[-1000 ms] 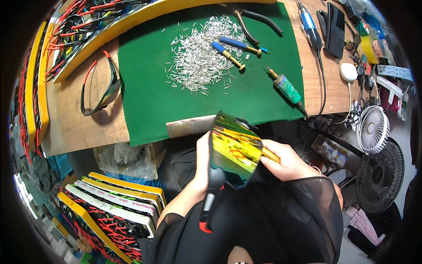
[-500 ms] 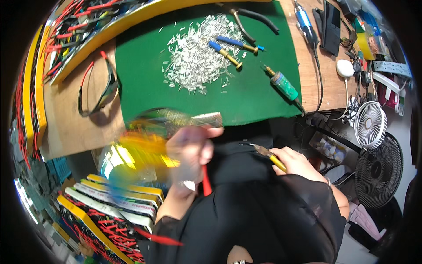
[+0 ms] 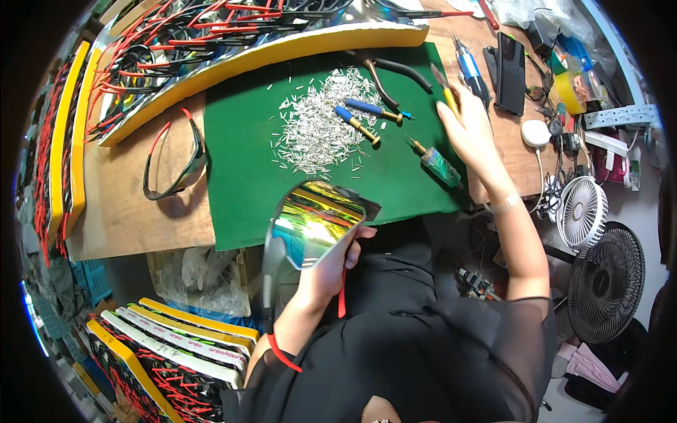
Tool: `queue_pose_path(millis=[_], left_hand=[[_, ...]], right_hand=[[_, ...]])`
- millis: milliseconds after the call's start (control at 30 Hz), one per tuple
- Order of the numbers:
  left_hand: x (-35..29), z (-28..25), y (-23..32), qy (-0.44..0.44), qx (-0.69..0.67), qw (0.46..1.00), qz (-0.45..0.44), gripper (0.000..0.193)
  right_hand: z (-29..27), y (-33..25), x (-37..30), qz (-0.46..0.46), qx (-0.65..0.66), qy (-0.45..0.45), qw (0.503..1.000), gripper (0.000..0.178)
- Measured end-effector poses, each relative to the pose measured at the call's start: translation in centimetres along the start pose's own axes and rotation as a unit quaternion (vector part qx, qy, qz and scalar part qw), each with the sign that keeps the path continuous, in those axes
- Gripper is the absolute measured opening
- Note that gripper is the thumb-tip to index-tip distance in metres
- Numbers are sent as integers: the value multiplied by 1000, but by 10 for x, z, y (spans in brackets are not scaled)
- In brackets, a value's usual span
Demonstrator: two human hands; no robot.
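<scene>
My left hand [image 3: 330, 273] is closed on a pair of wraparound sunglasses [image 3: 321, 215] with mirrored yellow-green-blue lenses and red-tipped temples, held over the near edge of the green mat [image 3: 243, 211]. My right hand [image 3: 471, 130] reaches to the mat's far right corner, fingers wrapped round yellow-handled pliers [image 3: 449, 99] whose jaws point away from me. Close to that hand lie a blue-and-black corded pen-shaped tool [image 3: 471, 70] and pliers with black handles [image 3: 405, 70]. A second pair of sunglasses [image 3: 195, 158] rests on the wood left of the mat.
Small silvery pieces [image 3: 317, 134] are heaped on the mat beside two blue-handled drivers [image 3: 357, 127] and a green tool [image 3: 438, 168]. A yellow-edged box [image 3: 268, 67] of glasses spans the back. Stacked boxes [image 3: 176, 345] stand lower left; fans [image 3: 582, 211] stand right.
My right hand has carried the pliers from my lap up to the mat's far right corner. The sunglasses in my left hand were blurred and further left; now they are steadier. The view has shifted.
</scene>
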State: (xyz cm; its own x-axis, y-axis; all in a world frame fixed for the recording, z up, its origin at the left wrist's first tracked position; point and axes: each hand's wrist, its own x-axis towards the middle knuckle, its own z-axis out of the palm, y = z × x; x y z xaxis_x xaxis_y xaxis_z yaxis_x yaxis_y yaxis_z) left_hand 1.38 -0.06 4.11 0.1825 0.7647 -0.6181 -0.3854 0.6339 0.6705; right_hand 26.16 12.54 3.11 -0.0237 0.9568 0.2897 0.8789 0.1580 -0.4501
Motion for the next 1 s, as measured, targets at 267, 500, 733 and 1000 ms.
queue_pose_path(millis=[267, 500, 733, 1000], left_hand=[[7, -14, -11, -13, -28, 999, -9, 21], [20, -3, -31, -40, 51, 998, -23, 16], [-6, -9, -12, -96, -80, 987, -97, 31], [-5, -4, -15, -53, -96, 991, -80, 24]], right_hand=[[16, -7, 0, -87, -183, 43, 978, 46], [-9, -90, -64, -61, 251, -258, 931, 32], [6, -98, -57, 89, 366, -295, 878, 13], [15, -90, -66, 126, 406, -302, 853, 16]])
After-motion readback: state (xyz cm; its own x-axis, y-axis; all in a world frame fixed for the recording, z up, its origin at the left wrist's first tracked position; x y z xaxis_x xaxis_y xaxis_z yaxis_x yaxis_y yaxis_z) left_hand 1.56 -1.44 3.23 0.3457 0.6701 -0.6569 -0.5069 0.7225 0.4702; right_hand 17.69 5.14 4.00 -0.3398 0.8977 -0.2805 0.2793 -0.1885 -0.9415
